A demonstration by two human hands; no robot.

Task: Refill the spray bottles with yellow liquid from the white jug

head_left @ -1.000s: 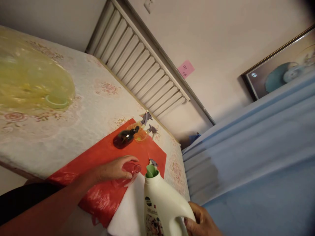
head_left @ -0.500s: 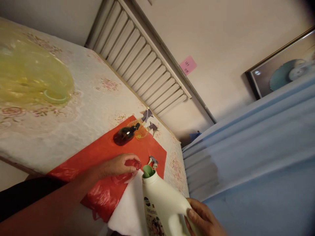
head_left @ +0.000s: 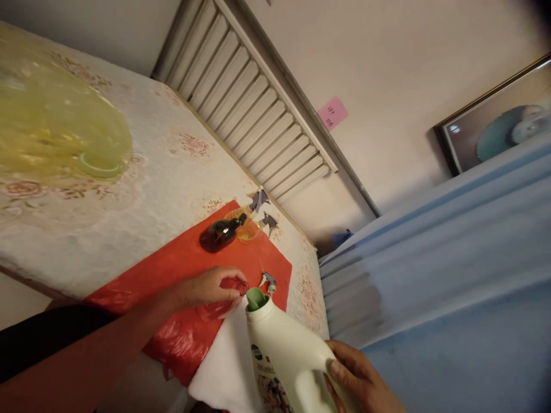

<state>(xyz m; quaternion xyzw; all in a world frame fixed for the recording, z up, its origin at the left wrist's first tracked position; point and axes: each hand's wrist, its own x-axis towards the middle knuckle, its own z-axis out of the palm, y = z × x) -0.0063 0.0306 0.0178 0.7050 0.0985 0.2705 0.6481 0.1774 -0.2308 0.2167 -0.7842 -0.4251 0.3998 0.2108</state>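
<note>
While the right hand (head_left: 359, 378) grips the handle of a white jug (head_left: 284, 361) with an open green spout, the left hand (head_left: 206, 287) is closed around a small red bottle (head_left: 235, 285) standing on the red plastic sheet (head_left: 181, 269); the bottle's open mouth sits just beside the jug's spout. What the jug or the red bottle holds cannot be seen. A grey spray head (head_left: 268, 280) lies just behind the spout. Farther back on the sheet stand a dark brown bottle (head_left: 219, 234) and an orange spray bottle (head_left: 248, 229) with grey triggers, close together. A white cloth (head_left: 224, 367) lies under the jug at the near edge. Underneath is a pale flowered cover (head_left: 142, 189), with a yellow see-through dome (head_left: 55, 137) at the far left. Behind run white slats (head_left: 258, 115), a wall with a pink note (head_left: 333, 112), a framed picture (head_left: 495, 126) and blue fabric (head_left: 430, 275) on the right.
</note>
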